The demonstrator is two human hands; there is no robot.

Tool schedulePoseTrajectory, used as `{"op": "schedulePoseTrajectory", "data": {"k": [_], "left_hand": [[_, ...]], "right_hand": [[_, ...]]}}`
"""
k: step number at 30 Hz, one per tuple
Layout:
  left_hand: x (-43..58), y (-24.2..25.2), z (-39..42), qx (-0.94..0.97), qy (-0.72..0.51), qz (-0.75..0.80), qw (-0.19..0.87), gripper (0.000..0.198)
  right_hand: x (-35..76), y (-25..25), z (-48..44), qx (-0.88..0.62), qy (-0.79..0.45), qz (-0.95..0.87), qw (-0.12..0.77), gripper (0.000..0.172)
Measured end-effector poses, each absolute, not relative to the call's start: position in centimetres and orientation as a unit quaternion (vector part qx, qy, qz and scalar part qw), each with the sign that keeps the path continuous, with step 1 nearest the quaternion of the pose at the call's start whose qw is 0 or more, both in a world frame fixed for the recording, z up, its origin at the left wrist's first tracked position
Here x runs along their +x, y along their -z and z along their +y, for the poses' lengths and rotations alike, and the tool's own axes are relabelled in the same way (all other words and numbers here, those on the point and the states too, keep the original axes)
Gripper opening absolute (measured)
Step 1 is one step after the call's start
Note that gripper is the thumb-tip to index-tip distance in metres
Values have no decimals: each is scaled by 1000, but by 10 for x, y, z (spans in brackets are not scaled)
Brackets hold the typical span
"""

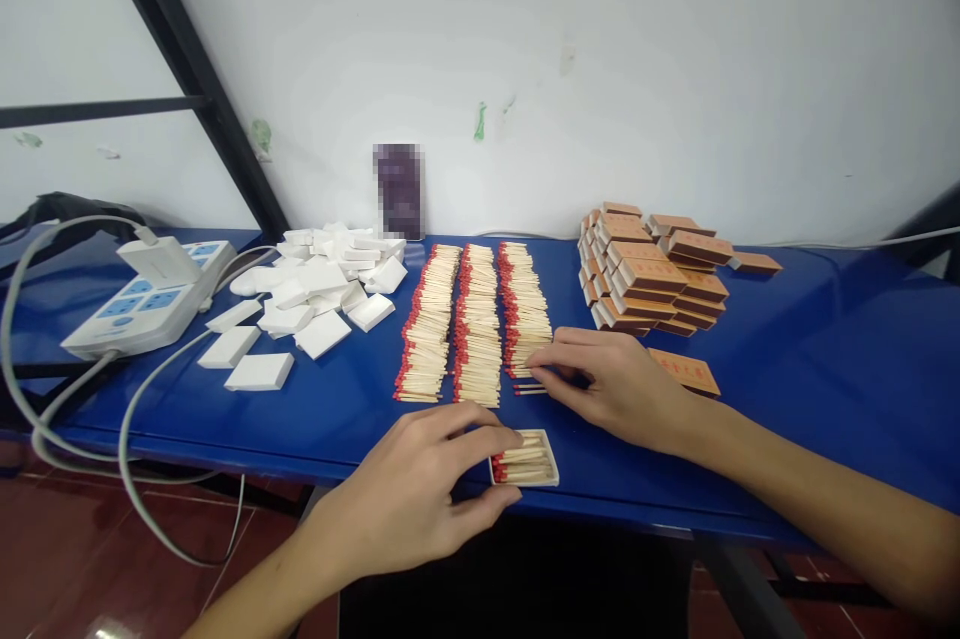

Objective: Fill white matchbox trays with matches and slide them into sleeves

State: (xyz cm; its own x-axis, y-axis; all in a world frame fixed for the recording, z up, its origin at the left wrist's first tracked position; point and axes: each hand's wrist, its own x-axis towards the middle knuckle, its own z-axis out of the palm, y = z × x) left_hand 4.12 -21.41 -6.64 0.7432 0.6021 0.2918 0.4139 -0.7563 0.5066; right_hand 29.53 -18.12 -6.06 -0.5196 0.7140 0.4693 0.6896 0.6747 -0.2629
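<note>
My left hand (427,479) grips a small white matchbox tray (556,464) at the front edge of the blue table, thumb and fingers at its left end. Inside the tray lie red-tipped matches (525,464). My right hand (611,379) is closed in a pinch at the near end of the right-hand row of matches (523,304); how many it grips I cannot make out. Two more rows, the middle matches (478,329) and the left matches (429,329), lie alongside. A single orange matchbox sleeve (686,372) lies behind my right wrist.
White trays (322,284) are heaped at the left, with a white power strip (150,304) and looping cables (127,419) beyond. Orange matchbox sleeves (652,269) are stacked at the right. A pixelated phone-like object (400,191) leans on the wall (675,69). Black frame bars (180,59) rise at left.
</note>
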Motion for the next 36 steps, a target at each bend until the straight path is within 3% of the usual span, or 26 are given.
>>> {"op": "schedulePoseTrajectory", "data": {"k": [8, 36], "left_hand": [[41, 66, -214, 909, -224, 280, 210, 28], [41, 65, -214, 908, -224, 282, 214, 29]], "right_hand": [[296, 62, -182, -433, -31, -870, 235, 25], [292, 53, -183, -475, -140, -829, 260, 24]]}}
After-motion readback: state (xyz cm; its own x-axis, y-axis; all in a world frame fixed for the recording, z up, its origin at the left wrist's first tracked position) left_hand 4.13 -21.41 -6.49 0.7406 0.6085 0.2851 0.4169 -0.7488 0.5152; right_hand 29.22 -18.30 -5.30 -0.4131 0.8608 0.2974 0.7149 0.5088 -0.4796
